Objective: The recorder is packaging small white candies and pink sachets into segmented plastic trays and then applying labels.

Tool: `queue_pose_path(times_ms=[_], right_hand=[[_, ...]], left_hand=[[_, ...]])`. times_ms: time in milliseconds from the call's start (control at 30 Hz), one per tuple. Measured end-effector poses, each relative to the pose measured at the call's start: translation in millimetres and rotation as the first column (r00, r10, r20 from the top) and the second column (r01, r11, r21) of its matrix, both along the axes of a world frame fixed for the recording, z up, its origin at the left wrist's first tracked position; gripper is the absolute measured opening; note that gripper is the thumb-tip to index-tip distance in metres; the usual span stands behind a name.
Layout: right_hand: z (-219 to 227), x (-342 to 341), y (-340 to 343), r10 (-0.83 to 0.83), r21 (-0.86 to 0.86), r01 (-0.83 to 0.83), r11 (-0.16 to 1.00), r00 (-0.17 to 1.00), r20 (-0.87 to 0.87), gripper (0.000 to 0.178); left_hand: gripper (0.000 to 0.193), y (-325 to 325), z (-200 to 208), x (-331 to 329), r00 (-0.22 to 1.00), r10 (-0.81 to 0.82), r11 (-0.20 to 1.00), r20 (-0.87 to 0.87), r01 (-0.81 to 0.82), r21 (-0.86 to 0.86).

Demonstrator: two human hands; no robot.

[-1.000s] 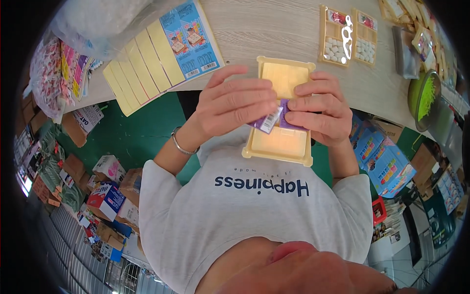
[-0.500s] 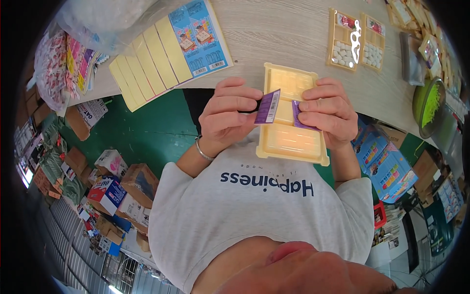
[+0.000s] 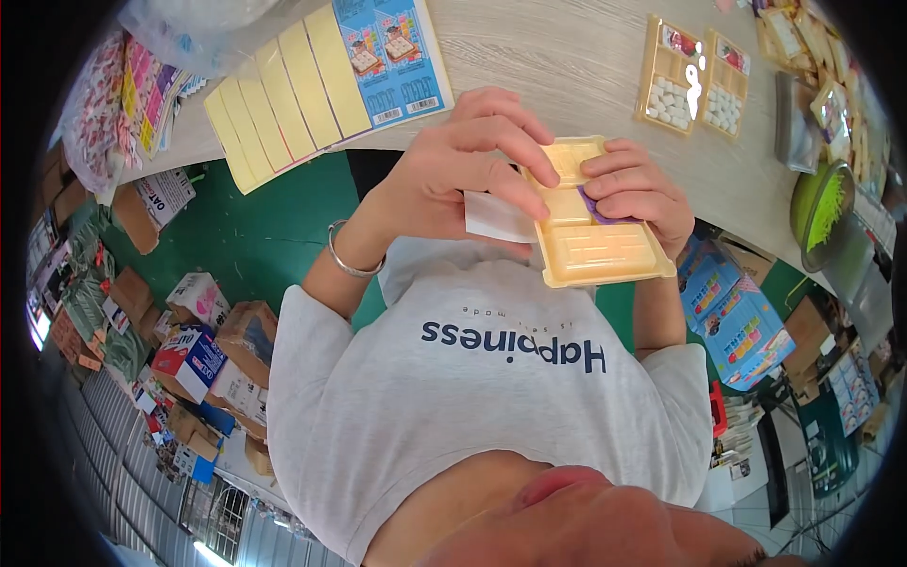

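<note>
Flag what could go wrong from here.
1. The tray is held up, not resting on the table; if the right hand slips, it could drop.
2. The pale flap juts out left of the tray, under the left hand; it might crease.
3. The sheet's corner overhangs the table edge; a bump could shift it.
</note>
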State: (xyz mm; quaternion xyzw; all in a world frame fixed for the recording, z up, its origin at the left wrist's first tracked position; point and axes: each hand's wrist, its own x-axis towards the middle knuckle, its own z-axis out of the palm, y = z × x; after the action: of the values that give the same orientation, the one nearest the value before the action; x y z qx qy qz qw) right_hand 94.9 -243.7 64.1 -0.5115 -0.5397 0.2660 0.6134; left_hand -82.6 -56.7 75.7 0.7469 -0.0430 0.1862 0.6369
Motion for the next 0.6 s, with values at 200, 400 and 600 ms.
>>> queue_pose_path(times_ms=[200,400,600], right_hand=[[7,2,-2,-0.008,-0.003,0.008,1.0,1.0,0.025,0.019],[17,4,1,0.064,0.018,-0.065,0.998,0.996,0.059,0.01],[21,4,9,0.121,0.078,-0.129,0.989,0.988,0.099,0.016]], left_hand=[[0.013,6,-3,-2,0.983,0.095,0.987,0.158,-0.114,0.116],[0.01,21,9,16,0.969,-0.238,0.971,0.064,0.237,0.032],[0.022,22,8,37,0.903,-0.419,0.882,0.095,0.429,-0.195]])
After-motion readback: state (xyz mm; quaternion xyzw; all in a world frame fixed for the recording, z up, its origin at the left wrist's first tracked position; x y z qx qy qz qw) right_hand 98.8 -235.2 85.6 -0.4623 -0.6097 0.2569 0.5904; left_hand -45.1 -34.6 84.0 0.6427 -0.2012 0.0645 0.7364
